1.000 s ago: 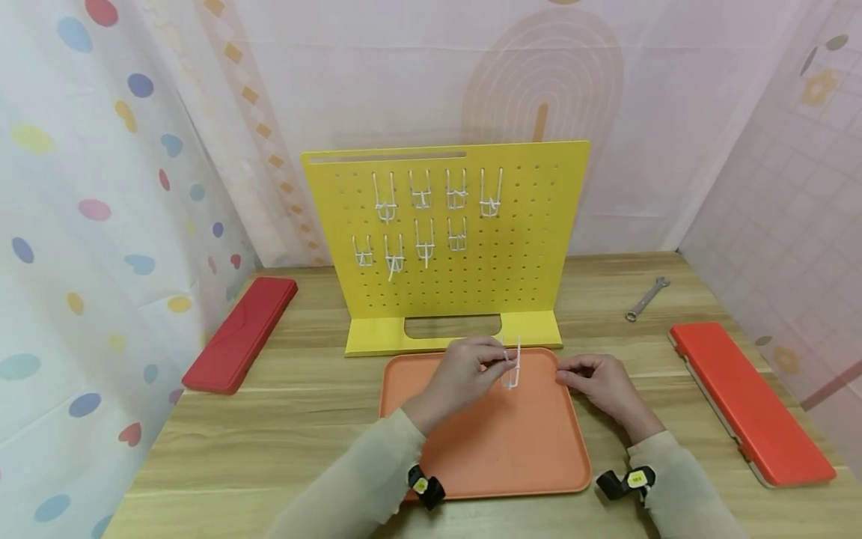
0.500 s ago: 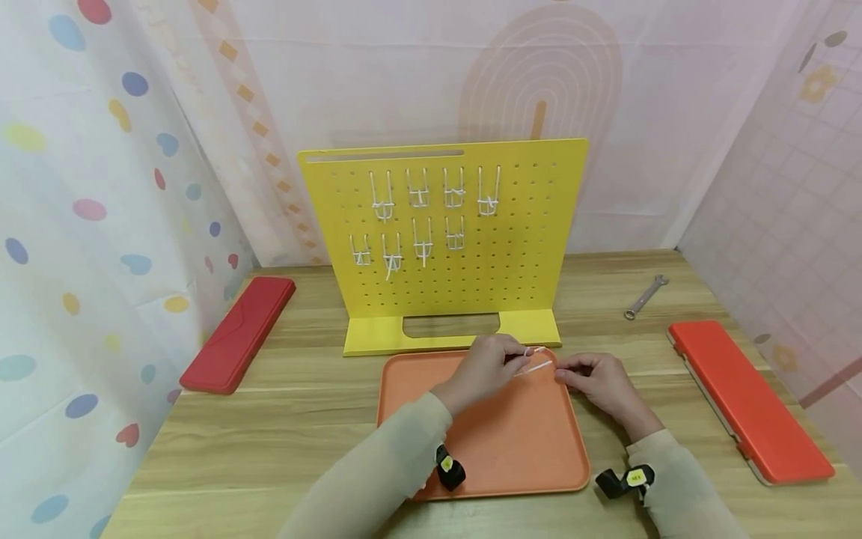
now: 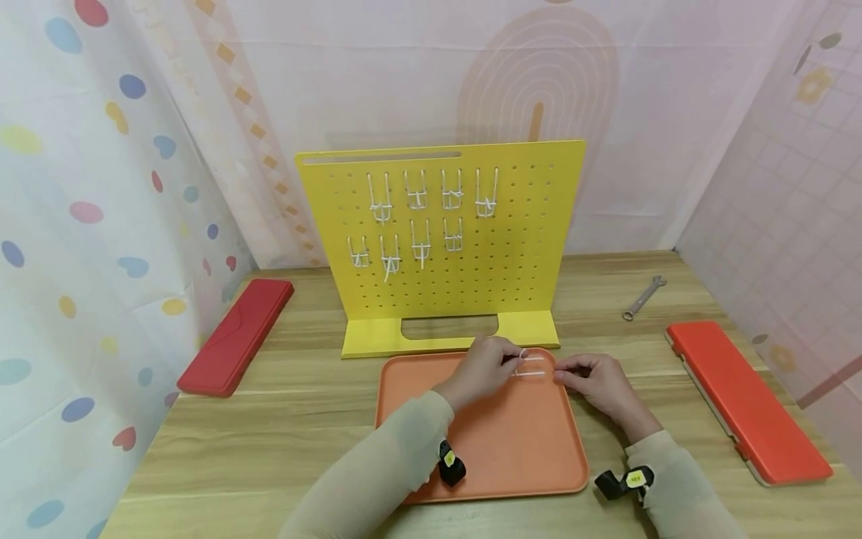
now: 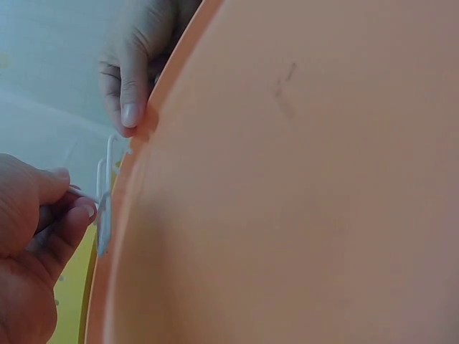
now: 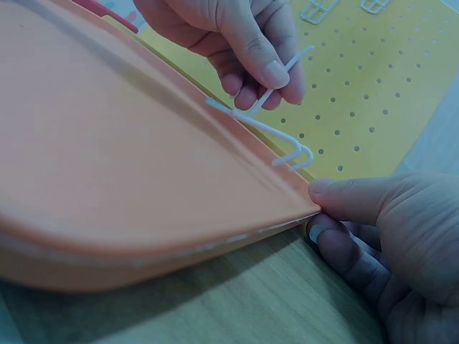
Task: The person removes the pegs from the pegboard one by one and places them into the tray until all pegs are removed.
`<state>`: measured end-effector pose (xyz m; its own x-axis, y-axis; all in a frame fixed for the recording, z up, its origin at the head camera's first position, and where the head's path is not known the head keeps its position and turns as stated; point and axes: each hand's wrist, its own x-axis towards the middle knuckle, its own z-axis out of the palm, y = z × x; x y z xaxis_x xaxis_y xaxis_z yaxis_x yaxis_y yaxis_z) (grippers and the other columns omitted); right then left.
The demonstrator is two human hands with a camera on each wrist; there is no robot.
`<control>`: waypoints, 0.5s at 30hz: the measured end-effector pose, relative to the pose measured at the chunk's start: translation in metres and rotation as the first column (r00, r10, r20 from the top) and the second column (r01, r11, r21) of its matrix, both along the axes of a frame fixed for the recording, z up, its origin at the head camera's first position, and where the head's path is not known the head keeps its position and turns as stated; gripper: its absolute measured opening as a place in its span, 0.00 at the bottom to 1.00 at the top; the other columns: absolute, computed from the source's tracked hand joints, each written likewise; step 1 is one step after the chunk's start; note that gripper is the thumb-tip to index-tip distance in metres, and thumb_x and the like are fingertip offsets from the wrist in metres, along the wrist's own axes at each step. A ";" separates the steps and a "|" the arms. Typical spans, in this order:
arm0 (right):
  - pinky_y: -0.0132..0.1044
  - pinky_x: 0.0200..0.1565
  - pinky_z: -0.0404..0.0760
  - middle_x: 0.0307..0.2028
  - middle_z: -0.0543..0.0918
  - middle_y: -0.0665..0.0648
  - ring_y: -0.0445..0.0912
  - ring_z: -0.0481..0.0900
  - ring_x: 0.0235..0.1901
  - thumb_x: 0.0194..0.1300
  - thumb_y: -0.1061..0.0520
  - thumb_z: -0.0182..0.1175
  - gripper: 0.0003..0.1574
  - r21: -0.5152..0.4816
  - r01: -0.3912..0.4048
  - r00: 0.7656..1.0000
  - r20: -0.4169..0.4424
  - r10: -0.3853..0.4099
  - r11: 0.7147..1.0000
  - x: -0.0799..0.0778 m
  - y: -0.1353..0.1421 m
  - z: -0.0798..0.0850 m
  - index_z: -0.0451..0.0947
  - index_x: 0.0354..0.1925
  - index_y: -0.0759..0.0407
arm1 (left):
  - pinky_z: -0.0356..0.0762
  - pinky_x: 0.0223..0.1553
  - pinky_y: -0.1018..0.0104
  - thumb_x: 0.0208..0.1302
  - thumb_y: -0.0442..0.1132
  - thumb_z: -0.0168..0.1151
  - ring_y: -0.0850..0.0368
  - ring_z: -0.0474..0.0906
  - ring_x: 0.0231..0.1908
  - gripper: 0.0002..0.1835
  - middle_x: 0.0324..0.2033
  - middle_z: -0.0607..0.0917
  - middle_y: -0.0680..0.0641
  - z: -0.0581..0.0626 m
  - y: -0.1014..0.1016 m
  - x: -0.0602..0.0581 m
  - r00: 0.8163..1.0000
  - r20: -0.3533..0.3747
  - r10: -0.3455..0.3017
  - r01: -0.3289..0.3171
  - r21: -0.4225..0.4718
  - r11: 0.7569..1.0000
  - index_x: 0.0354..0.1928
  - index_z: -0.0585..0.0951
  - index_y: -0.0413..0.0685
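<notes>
A white wire pegboard hook [image 3: 530,373] is pinched between the thumb and fingers of my left hand [image 3: 480,374], above the far right part of an orange tray [image 3: 518,457]. Its two prongs point right in the head view. In the right wrist view the hook's bent ends [image 5: 297,154] hang close to the tray's rim. My right hand [image 3: 601,385] grips the tray's right rim near the far corner, thumb on top and fingers underneath. Behind the tray stands a yellow pegboard [image 3: 512,277] with several white hooks [image 3: 420,243] hung in two rows.
On the left of the wooden table [image 3: 269,442] lies a dark red case [image 3: 236,337]. A bright red case [image 3: 747,404] lies on the right, with a wrench [image 3: 643,298] beyond it. Patterned curtains [image 3: 404,75] enclose the back and sides.
My left hand has moved a little to the right and turned, so the hook's prongs have swung from pointing up to pointing right. The right hand has stayed at the tray's rim.
</notes>
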<state>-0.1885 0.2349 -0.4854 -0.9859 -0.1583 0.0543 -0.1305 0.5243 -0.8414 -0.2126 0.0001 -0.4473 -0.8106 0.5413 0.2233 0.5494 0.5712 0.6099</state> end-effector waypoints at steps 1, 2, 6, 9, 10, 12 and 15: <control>0.31 0.36 0.79 0.35 0.87 0.54 0.43 0.81 0.35 0.59 0.54 0.69 0.10 -0.001 0.002 1.000 0.001 -0.002 1.000 0.000 0.000 0.000 0.87 0.38 0.59 | 0.72 0.29 0.78 0.66 0.35 0.62 0.69 0.75 0.29 0.08 0.35 0.87 0.52 -0.001 0.000 0.000 1.000 -0.004 0.002 -0.002 -0.004 1.000 0.41 0.88 0.46; 0.31 0.36 0.79 0.35 0.87 0.54 0.43 0.81 0.35 0.59 0.54 0.69 0.10 0.000 0.004 1.000 0.003 -0.004 1.000 0.000 0.000 0.000 0.87 0.37 0.59 | 0.72 0.29 0.78 0.66 0.35 0.62 0.69 0.76 0.29 0.08 0.35 0.87 0.52 -0.001 0.000 0.000 1.000 -0.004 0.004 -0.004 -0.008 1.000 0.42 0.88 0.46; 0.31 0.36 0.79 0.35 0.87 0.54 0.42 0.81 0.35 0.59 0.54 0.69 0.09 0.009 0.001 1.000 0.007 -0.001 1.000 0.000 0.000 0.001 0.87 0.38 0.58 | 0.72 0.29 0.78 0.66 0.36 0.62 0.70 0.76 0.29 0.08 0.36 0.87 0.52 -0.004 0.000 0.001 1.000 0.019 0.014 -0.013 -0.016 1.000 0.43 0.88 0.46; 0.32 0.36 0.79 0.35 0.87 0.53 0.43 0.81 0.35 0.59 0.55 0.69 0.08 0.009 0.000 1.000 0.008 0.000 1.000 0.000 0.000 0.001 0.87 0.37 0.57 | 0.71 0.27 0.78 0.65 0.37 0.63 0.69 0.74 0.26 0.08 0.34 0.86 0.53 -0.007 0.001 0.001 0.999 0.038 0.015 -0.014 -0.017 1.000 0.42 0.88 0.47; 0.32 0.36 0.79 0.35 0.87 0.53 0.43 0.81 0.36 0.59 0.55 0.69 0.08 0.008 -0.002 1.000 0.006 0.002 1.000 0.000 0.000 0.001 0.87 0.38 0.57 | 0.70 0.26 0.78 0.65 0.38 0.63 0.69 0.73 0.25 0.08 0.33 0.86 0.53 -0.007 0.001 0.001 0.999 0.037 0.015 -0.014 -0.020 1.000 0.42 0.88 0.47; 0.32 0.36 0.79 0.36 0.87 0.54 0.43 0.81 0.36 0.60 0.55 0.69 0.09 0.005 -0.003 1.000 0.005 0.003 1.000 0.000 0.000 0.001 0.87 0.38 0.58 | 0.70 0.26 0.78 0.65 0.38 0.63 0.69 0.72 0.24 0.07 0.33 0.86 0.53 -0.009 0.001 0.001 0.999 0.036 0.016 -0.015 -0.020 1.000 0.41 0.88 0.48; 0.31 0.36 0.79 0.36 0.87 0.54 0.42 0.81 0.36 0.59 0.55 0.69 0.09 0.001 -0.001 1.000 0.002 0.001 1.000 0.000 0.000 0.000 0.87 0.38 0.58 | 0.71 0.27 0.78 0.65 0.38 0.63 0.71 0.73 0.26 0.07 0.34 0.86 0.54 -0.011 0.001 0.001 0.999 0.030 0.021 -0.021 -0.020 1.000 0.42 0.88 0.49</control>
<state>-0.1884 0.2352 -0.4854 -0.9859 -0.1594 0.0519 -0.1292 0.5250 -0.8412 -0.2114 0.0006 -0.4583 -0.8280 0.5282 0.1880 0.5187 0.5944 0.6145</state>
